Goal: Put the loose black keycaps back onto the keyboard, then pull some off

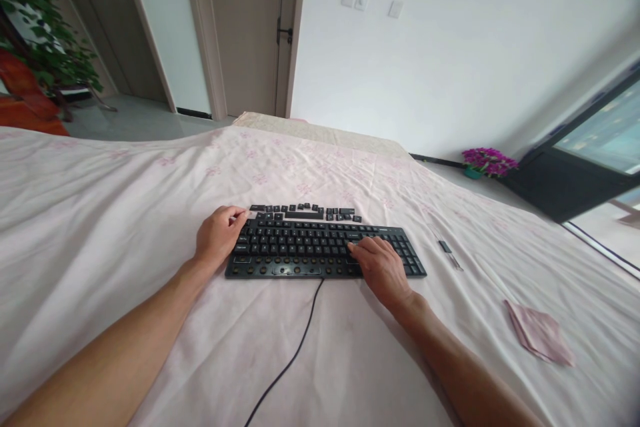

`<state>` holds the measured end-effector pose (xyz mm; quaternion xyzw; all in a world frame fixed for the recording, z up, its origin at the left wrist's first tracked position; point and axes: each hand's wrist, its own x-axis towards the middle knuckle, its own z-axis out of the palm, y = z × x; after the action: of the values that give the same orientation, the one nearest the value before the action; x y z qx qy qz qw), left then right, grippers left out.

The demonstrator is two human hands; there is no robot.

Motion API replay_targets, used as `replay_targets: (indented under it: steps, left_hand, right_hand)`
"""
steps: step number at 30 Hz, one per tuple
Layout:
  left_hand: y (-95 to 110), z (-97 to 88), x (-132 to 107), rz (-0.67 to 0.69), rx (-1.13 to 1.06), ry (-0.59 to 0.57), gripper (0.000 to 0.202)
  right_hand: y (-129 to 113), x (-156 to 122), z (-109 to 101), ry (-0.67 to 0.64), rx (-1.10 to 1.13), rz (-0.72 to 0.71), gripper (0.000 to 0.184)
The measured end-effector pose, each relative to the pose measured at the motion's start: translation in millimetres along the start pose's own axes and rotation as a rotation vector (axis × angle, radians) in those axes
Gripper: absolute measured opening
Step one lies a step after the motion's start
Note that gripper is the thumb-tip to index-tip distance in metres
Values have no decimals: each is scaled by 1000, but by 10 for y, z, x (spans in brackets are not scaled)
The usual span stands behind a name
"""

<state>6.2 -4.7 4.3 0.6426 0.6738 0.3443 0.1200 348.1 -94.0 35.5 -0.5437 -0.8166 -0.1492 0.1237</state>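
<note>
A black keyboard (310,247) lies on a pale pink sheet (125,213), turned so its cable (290,360) runs toward me. Its near row shows bare sockets where keys are off. Several loose black keycaps (305,209) lie in a line just beyond its far edge. My left hand (217,237) grips the keyboard's left end, fingers curled round the far corner. My right hand (383,270) rests on the right part of the keyboard, fingers bent and pressed onto the keys; what is under the fingertips is hidden.
A small dark tool (447,250) lies on the sheet to the right of the keyboard. A folded pink cloth (540,333) sits further right and nearer. A purple flower pot (487,163) and a dark window frame (565,180) stand beyond; doors behind.
</note>
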Motion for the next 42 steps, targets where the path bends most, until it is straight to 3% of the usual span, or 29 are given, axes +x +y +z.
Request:
replay_targets:
  steps: [4,12,20,25,31,42]
  left_hand:
    - [-9,5,-2,-2,2,-2,35]
    - [-3,9,-4,1,24,2,35]
    - [-18,14,-24,26,12,13,35]
    - [7,-19,-48,31,16,4,36]
    - [-17,-26,-50,37,26,-5,37]
    - [-12,-30,-49,47,27,-8,36]
  right_hand:
    - [-34,-7,-36,-71,-73,-10,24]
    - [-166,-82,-93,-166,-221,-6,41]
    - [-210,-54,-119,-202,-328,-110,44]
    - [-203,-32,-165,-187,-292,-97,42]
    - [-151,-40,-252,-129,-125,42,43]
    - [-165,-26,-231,-120,-55,47,39]
